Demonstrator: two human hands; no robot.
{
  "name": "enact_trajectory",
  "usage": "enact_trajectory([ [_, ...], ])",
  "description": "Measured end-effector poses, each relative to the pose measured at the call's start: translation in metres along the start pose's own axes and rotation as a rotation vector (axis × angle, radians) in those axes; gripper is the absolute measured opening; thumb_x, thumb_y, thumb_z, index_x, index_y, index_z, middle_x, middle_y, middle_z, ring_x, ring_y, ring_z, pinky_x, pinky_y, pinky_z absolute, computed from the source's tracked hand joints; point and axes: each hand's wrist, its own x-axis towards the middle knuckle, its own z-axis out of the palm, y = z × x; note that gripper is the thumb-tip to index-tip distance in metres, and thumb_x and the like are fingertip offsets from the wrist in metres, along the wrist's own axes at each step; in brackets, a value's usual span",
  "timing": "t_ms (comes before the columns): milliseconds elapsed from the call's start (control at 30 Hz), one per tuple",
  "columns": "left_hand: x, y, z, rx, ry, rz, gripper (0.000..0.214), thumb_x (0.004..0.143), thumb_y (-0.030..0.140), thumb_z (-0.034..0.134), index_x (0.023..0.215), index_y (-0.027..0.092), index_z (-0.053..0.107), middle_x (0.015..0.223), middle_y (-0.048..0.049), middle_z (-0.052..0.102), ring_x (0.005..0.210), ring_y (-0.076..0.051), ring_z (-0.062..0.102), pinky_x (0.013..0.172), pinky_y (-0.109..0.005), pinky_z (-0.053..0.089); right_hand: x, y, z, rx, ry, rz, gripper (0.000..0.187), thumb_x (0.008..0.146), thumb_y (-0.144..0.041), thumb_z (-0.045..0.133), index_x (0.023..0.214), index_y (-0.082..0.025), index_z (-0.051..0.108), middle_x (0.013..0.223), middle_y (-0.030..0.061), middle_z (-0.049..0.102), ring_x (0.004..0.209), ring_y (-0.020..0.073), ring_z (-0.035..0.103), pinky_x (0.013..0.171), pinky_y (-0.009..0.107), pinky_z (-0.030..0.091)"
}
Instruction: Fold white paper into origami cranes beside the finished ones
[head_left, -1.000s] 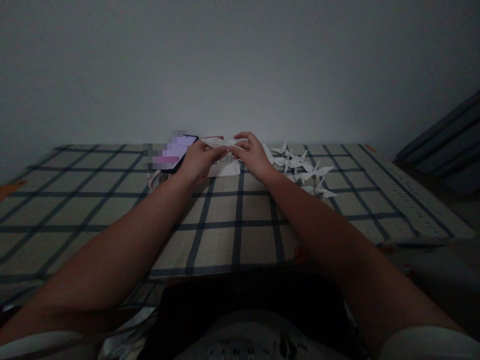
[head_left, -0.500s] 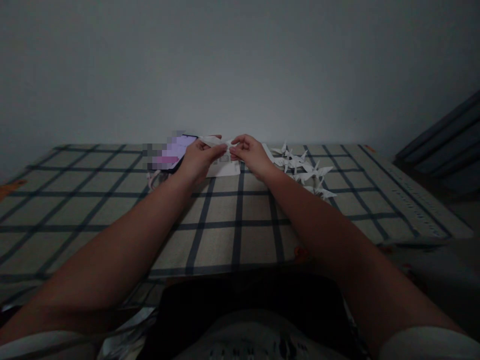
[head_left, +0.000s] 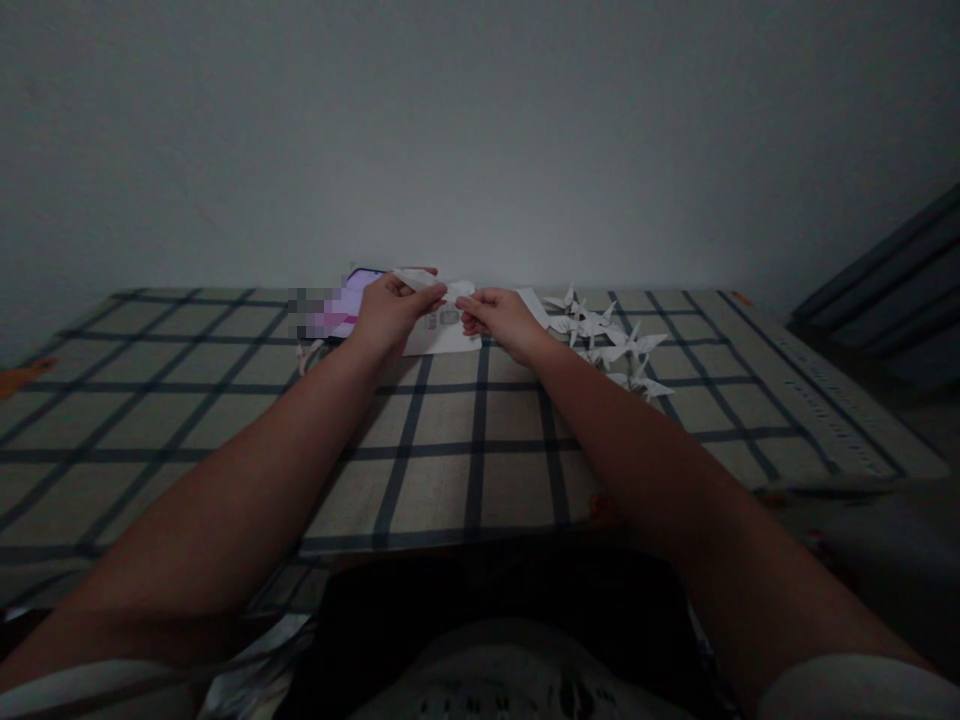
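Observation:
My left hand [head_left: 386, 315] is closed on a folded piece of white paper [head_left: 412, 279], its thumb pressing on top. My right hand [head_left: 504, 320], fingers curled, pinches the right end of the same paper between thumb and forefinger. The paper's exact folds are too small and dim to make out. Beneath both hands a white printed sheet [head_left: 450, 340] lies flat on the checked tablecloth [head_left: 442, 410].
Several folded paper cranes [head_left: 589, 322] sit to the right of my right hand, beside a white paper strip [head_left: 534, 305]. A lit phone [head_left: 351, 300] is left of my left hand. Behind the table stands a grey wall [head_left: 480, 140].
My right hand has turned and lowered slightly, its fingers curling in more tightly. My left hand has shifted a little left, still holding the paper.

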Motion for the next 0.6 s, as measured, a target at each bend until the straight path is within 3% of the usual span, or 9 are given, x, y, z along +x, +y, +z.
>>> enact_trajectory([
  [133, 0.003, 0.0013, -0.0029, -0.007, 0.012, -0.018, 0.041, 0.057, 0.021, 0.086, 0.094, 0.015, 0.069, 0.078, -0.0007, 0.068, 0.074, -0.013, 0.065, 0.082, -0.03, 0.057, -0.0013, -0.0004, -0.0003, -0.037, 0.001, 0.002, 0.02, 0.091, -0.038, 0.069, 0.086, -0.018, 0.066, 0.068, -0.0024, 0.065, 0.054, 0.008, 0.059, 0.055, 0.021, 0.051],
  [300, 0.0069, -0.0004, -0.0065, 0.008, 0.013, -0.031, 0.038, 0.06, 0.02, 0.085, 0.094, 0.014, 0.069, 0.079, -0.0014, 0.067, 0.073, -0.013, 0.065, 0.081, -0.03, 0.057, -0.0029, -0.0041, -0.0018, -0.226, -0.009, -0.069, 0.027, 0.095, -0.033, 0.063, 0.074, -0.016, 0.065, 0.064, -0.0006, 0.064, 0.054, 0.0079, 0.057, 0.055, 0.021, 0.048],
  [433, 0.0082, -0.0014, -0.0072, 0.049, 0.007, -0.035, 0.035, 0.061, 0.018, 0.084, 0.092, 0.012, 0.069, 0.078, -0.0017, 0.067, 0.07, -0.011, 0.065, 0.078, -0.028, 0.057, -0.0054, -0.006, -0.0006, -0.254, -0.009, -0.06, 0.027, 0.098, -0.03, 0.059, 0.075, -0.015, 0.063, 0.064, -0.0019, 0.061, 0.052, 0.0059, 0.055, 0.052, 0.018, 0.045],
  [600, 0.0062, -0.0006, -0.0074, 0.055, -0.029, -0.048, 0.037, 0.06, 0.019, 0.084, 0.093, 0.013, 0.069, 0.079, -0.0018, 0.069, 0.071, -0.011, 0.065, 0.078, -0.028, 0.057, -0.0057, -0.0033, 0.0, -0.273, -0.093, -0.089, 0.023, 0.099, -0.026, 0.056, 0.082, -0.015, 0.065, 0.062, -0.0036, 0.059, 0.052, 0.0057, 0.055, 0.052, 0.017, 0.045],
])
